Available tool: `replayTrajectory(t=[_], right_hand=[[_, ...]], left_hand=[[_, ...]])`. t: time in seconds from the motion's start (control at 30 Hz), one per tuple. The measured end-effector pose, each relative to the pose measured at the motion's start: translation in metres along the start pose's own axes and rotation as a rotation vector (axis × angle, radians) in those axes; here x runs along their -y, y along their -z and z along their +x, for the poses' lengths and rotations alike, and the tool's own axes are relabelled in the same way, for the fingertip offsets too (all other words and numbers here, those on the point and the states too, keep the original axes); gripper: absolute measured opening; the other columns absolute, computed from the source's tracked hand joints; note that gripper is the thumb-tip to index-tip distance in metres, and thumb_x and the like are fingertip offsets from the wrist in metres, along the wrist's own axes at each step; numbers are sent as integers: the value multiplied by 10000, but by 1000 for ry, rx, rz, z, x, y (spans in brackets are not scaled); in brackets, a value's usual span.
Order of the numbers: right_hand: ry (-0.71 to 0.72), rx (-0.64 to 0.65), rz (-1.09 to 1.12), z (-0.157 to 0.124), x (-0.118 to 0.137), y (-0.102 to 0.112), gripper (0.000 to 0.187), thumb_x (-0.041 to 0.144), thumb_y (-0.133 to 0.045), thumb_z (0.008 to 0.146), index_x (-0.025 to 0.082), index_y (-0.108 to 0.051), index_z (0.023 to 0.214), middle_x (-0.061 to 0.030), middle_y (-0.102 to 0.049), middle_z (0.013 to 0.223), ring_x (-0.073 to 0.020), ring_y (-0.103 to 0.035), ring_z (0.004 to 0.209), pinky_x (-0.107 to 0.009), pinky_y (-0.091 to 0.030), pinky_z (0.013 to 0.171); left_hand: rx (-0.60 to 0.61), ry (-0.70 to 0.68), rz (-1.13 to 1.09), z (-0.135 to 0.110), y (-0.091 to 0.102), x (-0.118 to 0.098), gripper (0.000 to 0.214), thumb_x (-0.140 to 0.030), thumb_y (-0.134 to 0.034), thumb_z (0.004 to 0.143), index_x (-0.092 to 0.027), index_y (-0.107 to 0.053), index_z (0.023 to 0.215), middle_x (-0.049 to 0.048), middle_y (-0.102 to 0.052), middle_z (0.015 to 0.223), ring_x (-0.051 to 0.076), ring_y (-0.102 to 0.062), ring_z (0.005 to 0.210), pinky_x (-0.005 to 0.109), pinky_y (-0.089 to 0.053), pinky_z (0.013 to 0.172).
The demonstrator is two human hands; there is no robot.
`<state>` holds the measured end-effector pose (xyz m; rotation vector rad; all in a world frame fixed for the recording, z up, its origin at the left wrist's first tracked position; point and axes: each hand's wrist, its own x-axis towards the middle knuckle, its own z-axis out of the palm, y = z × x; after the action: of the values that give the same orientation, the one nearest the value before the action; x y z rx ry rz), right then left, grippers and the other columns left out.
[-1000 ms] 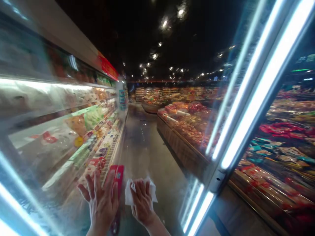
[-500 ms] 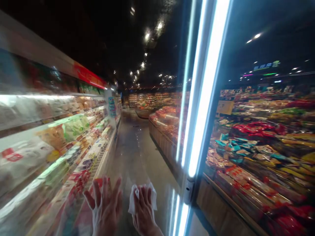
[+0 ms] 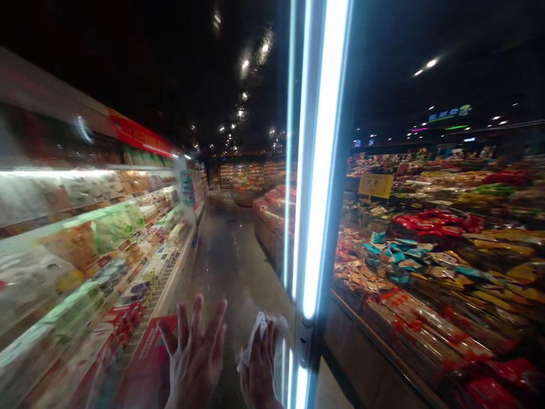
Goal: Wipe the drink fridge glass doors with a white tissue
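Note:
My left hand (image 3: 196, 355) is raised at the bottom of the view, back of the hand toward me, fingers spread and nothing in it. To its right, my right hand (image 3: 259, 363) has a crumpled white wipe (image 3: 254, 332) under its fingers, with the edges sticking out on both sides. The fingers lie fairly straight over the wipe. A bright vertical light strip (image 3: 326, 153) stands just right of my right hand. Reflections near it suggest a glossy pane at the hands, but I cannot tell exactly where its surface lies.
Lit shelves (image 3: 114, 227) of packaged goods run along the left, blurred. A red panel (image 3: 147, 363) is behind my left hand. On the right, a wide wooden bin (image 3: 366, 346) is heaped with wrapped goods and carries a yellow sign (image 3: 375, 185). A floor aisle (image 3: 232, 244) runs between them.
My right hand and the wipe have moved right, closer to the light strip. My left hand has shifted slightly right, fingers still spread. The view has turned, so the strip sits further left.

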<state>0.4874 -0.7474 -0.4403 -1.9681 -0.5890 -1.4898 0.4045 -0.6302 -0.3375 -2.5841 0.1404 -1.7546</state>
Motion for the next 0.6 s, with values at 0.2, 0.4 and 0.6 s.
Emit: replayTrajectory(t=[0.2, 0.4, 0.6], right_hand=[[-2, -171, 49, 103, -29, 12, 676, 182, -372, 1037, 123, -127, 1665, -246, -267, 1687, -416, -245, 1573, -744, -372, 1155], [-31, -70, 75, 28, 19, -7, 744, 168, -393, 1005, 77, -57, 1663, -237, -157, 1718, -414, -102, 1602, -799, -275, 1175], [53, -8, 70, 17, 43, -25, 766, 178, -441, 975, 146, -125, 1672, -186, -204, 1722, -404, -58, 1610, -787, -293, 1184]], left_hand=[[3, -27, 29, 0, 3, 5, 844, -274, -693, 905, -422, -236, 1599, -33, -52, 1754, 276, -1, 1628, 593, 66, 1309], [-15, -13, 18, -5, 14, 25, 808, -294, -688, 910, -415, -269, 1590, -61, -86, 1746, 263, -17, 1628, 569, 69, 1318], [-28, 38, 71, -11, 38, 61, 832, -285, -696, 903, -443, -252, 1589, -48, -143, 1743, 245, -34, 1627, 549, 59, 1323]])
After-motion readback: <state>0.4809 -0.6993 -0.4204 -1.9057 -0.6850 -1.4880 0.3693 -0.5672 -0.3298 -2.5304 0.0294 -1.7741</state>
